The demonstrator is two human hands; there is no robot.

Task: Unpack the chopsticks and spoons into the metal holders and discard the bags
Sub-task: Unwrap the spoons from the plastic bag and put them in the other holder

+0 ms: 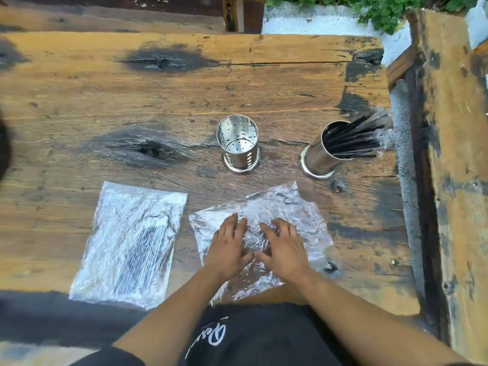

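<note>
Beneath both flattened palms, a crinkled clear bag (pixel 264 233) lies on the wooden table (pixel 105 101), the left hand (pixel 228 247) and right hand (pixel 284 247) pressing it with fingers spread, pinching nothing. Beyond the fingertips stand an empty perforated holder (pixel 239 146) and, further right, a holder (pixel 326 151) already bristling with chopsticks (pixel 353 140). This bag's contents are unclear; next, judging by the layout, comes gathering or opening it, while a second packed bag (pixel 129 244) waits beside the left hand.

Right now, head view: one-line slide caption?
Both hands, left hand and right hand, flatten a clear bag; chopsticks fill one holder, the other holder empty.
</note>
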